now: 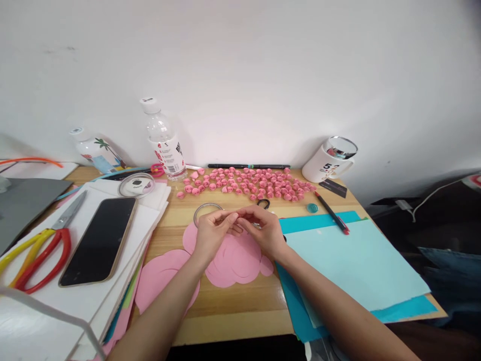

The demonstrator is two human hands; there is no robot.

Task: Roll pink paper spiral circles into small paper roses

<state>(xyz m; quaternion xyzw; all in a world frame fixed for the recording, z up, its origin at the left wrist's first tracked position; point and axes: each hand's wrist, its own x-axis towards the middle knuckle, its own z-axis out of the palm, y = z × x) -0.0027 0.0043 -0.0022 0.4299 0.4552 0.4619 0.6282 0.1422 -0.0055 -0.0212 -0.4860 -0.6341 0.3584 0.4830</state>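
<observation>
My left hand (213,233) and my right hand (263,231) meet over the middle of the wooden table (240,311), fingertips pinched together on a small pink paper piece (238,223) that is mostly hidden by the fingers. Under them lie pink paper circles (233,263). Beyond the hands, several small pink paper roses (248,183) are spread in rows. A clear round lid (205,210) lies just behind my left hand. The black handle of small scissors (264,203) shows behind my right hand.
At left sit a stack of white paper (120,240) with a phone (99,240), red and yellow scissors (41,250), a tape roll (136,185) and two bottles (163,140). At right lie light blue and teal sheets (353,265), a red pen (332,213) and a white mug (330,160).
</observation>
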